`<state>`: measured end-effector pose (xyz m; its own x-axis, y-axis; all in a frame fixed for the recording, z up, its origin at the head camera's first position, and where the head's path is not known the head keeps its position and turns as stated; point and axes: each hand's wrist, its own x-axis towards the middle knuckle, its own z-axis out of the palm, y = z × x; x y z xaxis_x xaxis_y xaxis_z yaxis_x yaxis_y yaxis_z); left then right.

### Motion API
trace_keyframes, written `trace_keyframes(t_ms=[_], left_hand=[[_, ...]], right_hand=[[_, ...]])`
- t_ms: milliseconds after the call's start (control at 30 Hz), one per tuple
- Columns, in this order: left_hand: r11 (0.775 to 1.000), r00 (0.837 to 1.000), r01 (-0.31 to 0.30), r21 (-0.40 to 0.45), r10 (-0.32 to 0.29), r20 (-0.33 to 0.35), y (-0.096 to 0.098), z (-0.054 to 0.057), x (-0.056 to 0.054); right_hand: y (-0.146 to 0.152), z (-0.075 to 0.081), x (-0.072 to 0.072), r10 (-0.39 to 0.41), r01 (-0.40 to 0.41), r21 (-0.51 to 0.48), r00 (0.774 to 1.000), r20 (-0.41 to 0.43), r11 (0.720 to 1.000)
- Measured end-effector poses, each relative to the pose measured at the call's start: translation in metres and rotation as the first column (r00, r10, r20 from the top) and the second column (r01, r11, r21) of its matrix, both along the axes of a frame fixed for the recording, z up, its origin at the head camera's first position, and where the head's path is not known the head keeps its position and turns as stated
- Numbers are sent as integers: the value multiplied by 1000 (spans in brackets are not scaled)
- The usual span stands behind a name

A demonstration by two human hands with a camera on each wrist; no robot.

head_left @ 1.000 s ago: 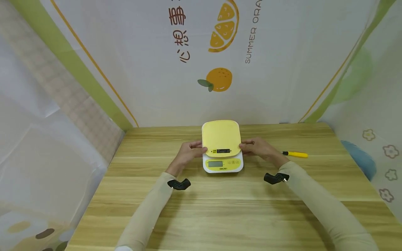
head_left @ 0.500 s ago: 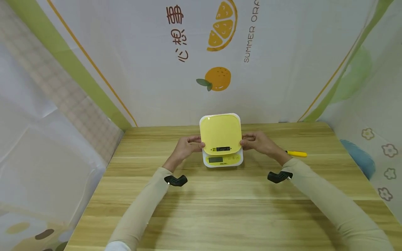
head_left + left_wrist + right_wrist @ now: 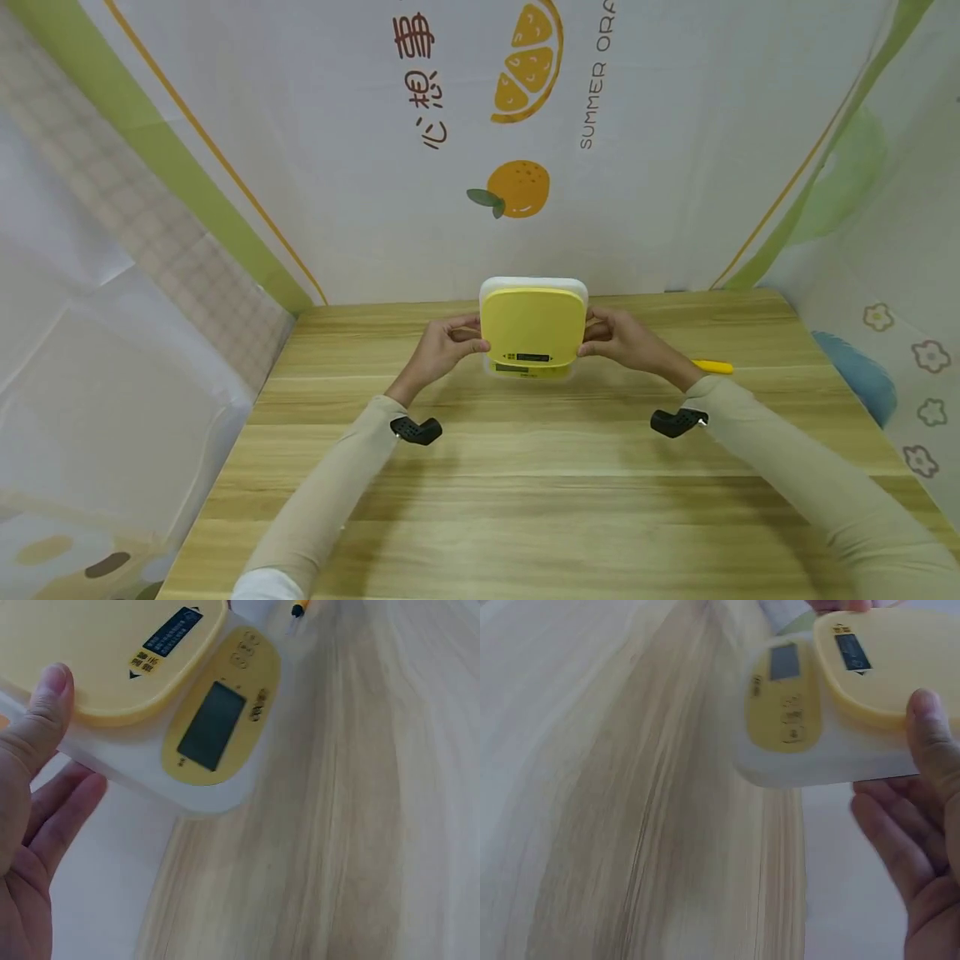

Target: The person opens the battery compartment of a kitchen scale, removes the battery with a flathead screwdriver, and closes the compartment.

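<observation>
Both hands grip a yellow and white kitchen scale (image 3: 532, 325) by its two sides, near the back of the table. It is tilted, its far edge raised, so the display panel looks foreshortened in the head view. My left hand (image 3: 444, 350) has its thumb on the yellow platform's edge and fingers under the white body (image 3: 142, 765). On the opposite side my right hand (image 3: 618, 340) pinches likewise, thumb on top of the platform (image 3: 900, 660). The grey display (image 3: 212, 725) is blank in the left wrist view. The scale's underside is hidden.
A yellow-handled tool (image 3: 712, 366) lies on the wooden table (image 3: 525, 500), partly hidden behind the right wrist. A white printed curtain (image 3: 360, 208) hangs just behind the table's back edge, with more sheeting at left and right.
The scale has gone from near flat to tilted, its far side lifted, its display panel now foreshortened. Both hands rose slightly with it and kept their grip. The right wrist now covers more of the yellow-handled tool.
</observation>
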<state>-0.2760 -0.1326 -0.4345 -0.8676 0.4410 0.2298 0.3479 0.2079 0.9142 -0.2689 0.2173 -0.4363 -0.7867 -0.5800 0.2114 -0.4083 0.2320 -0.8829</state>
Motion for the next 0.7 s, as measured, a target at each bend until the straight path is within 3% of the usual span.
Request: trace_keyframes(t_ms=[133,367,433,567,700], left_hand=[[1000,998,22,16,-21,-59,1,-1,0],[998,994,51,35,-48,-102,-2,-1,4],[997,991,72,35,-67,-120,-4,-1,6],[992,974,126,16,-121,-189,-7,-2,8],[985,934,154,-81,-171,-314,-9,-1,9]], right_hand=[[-1,-1,4,-25,29,33,993,-119,999],[-2,-6,8,-3,20,53,951,-309,998],[-1,-7,9,10,18,71,930,-366,997],[1,-9,8,35,15,97,869,-494,995],[2,-14,7,53,21,118,801,-596,993]])
